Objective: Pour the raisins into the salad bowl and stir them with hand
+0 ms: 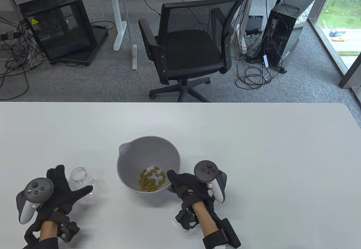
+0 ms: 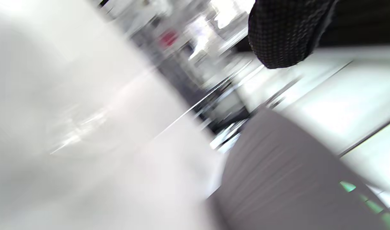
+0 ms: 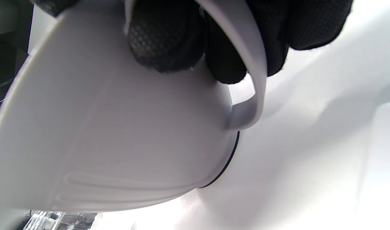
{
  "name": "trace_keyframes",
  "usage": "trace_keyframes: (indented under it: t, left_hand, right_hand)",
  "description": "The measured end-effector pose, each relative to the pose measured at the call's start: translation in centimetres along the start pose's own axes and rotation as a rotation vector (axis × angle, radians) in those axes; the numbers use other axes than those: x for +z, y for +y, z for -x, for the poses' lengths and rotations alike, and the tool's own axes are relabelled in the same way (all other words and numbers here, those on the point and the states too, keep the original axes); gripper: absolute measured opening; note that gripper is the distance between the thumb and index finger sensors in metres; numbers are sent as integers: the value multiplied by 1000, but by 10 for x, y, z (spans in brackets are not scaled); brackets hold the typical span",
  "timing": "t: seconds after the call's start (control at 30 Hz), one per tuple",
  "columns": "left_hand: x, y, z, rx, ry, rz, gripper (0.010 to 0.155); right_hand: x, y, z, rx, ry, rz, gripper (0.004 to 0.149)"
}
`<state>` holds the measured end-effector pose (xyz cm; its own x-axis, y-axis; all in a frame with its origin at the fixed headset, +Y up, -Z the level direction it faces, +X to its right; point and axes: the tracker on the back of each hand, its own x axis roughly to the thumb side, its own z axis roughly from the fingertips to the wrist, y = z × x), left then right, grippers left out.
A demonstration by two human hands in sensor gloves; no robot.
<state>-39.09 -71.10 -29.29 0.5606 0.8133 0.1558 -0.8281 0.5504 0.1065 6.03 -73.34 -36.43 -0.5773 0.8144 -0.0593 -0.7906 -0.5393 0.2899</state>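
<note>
A grey salad bowl with a pour spout stands near the table's front, and a small heap of yellow-green raisins lies in its bottom. My right hand grips the bowl at its right rim. In the right wrist view its fingers curl round the bowl's loop handle against the bowl's wall. A clear jar stands empty and upright left of the bowl. My left hand is beside it with fingers spread and straight, the thumb reaching across the jar's front. The left wrist view is blurred; a fingertip and the bowl's wall show.
The white table stretches wide to the right and behind the bowl. A black office chair stands on the carpet beyond the far edge, with computer cases and cables further back.
</note>
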Motion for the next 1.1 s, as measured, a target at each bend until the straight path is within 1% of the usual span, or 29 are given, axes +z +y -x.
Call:
trace_keyframes:
  t: [0.03,0.1,0.13,0.17,0.2,0.23,0.27,0.3,0.33,0.37,0.4,0.43,0.5,0.57,0.6,0.63,0.67,0.7,0.73,0.77,0.8,0.87,0.9,0.93,0.97,1.0,1.03,1.07,1.1]
  left_hand:
    - [5,9,-29,16,-112,-121,126]
    - [12,10,-83,-88,-321,-279,115]
    - [11,1,-116,-199,-404,-308,109]
    - [4,-14,-144,-302,-441,-271,100]
    - [-3,-27,-160,-361,-443,-214,91]
    - [-19,-53,-184,-450,-420,-84,80]
    - [-39,-79,-197,-524,-407,71,71]
    - [-63,-110,-203,-605,-384,293,64]
    - [-89,-146,-200,-686,-300,611,64]
    - [-101,-162,-193,-719,-218,786,65]
    - [-119,-187,-176,-788,-3,1044,65]
    - [-133,-205,-159,-813,166,1120,66]
    - [-148,-221,-136,-898,365,1151,67]
    - [-163,-230,-125,-884,368,1116,68]
    - [-166,-239,-120,-758,376,1158,69]
    - [-170,-240,-122,-804,423,1187,72]
    - [-172,-245,-124,-774,425,1176,71]
    - [-174,-251,-128,-732,378,1156,70]
    - [-174,-258,-132,-653,307,1163,67]
    - [-173,-263,-134,-599,273,1177,64]
    - [-169,-267,-136,-542,269,1215,58]
    - [-162,-269,-138,-519,273,1305,52]
    - [-158,-266,-133,-517,352,1372,52]
    - [-157,-261,-127,-538,391,1346,53]
    - [-158,-257,-123,-611,437,1305,51]
    - [-161,-251,-118,-742,521,1243,53]
    - [-168,-246,-118,-880,555,1156,54]
    - [-171,-243,-118,-930,547,1083,55]
    - [-174,-244,-120,-910,508,1044,52]
  right_hand:
    - [0,0,0,3,-1,1,61]
    - [0,0,-1,12,-1,7,61]
    - [0,0,-1,16,-1,9,61]
    - [0,0,-1,18,-2,9,61]
    - [0,0,-1,20,-2,11,61]
    - [0,0,-1,24,-4,14,61]
    - [0,0,-1,26,-6,15,61]
    - [-1,0,-1,27,-7,16,61]
    - [-1,0,-1,28,-8,14,62]
    - [-1,0,-1,28,-9,10,62]
    - [-1,0,-1,23,-9,5,62]
    - [-1,0,-1,14,-7,-1,62]
    - [-1,0,0,14,-9,-4,62]
    - [-1,0,-1,14,-9,-3,62]
    - [-1,0,-1,15,-9,-2,62]
    - [-1,0,-1,16,-10,-5,62]
    - [-1,0,0,13,-10,-6,62]
    - [-1,0,0,11,-9,-4,62]
    - [-1,0,0,12,-9,-3,62]
    - [-1,1,-1,14,-10,-4,62]
    - [-1,0,-1,14,-9,-4,62]
    - [-1,0,0,14,-10,-3,63]
    - [-1,0,0,12,-12,-8,64]
    - [-1,0,0,15,-12,-13,63]
    - [-1,0,0,17,-12,-8,63]
    - [-1,0,-1,14,-14,-11,63]
    - [-1,-1,0,20,-10,-6,63]
    - [-1,-1,0,19,-11,-4,63]
    - [-1,0,-1,14,-10,-7,63]
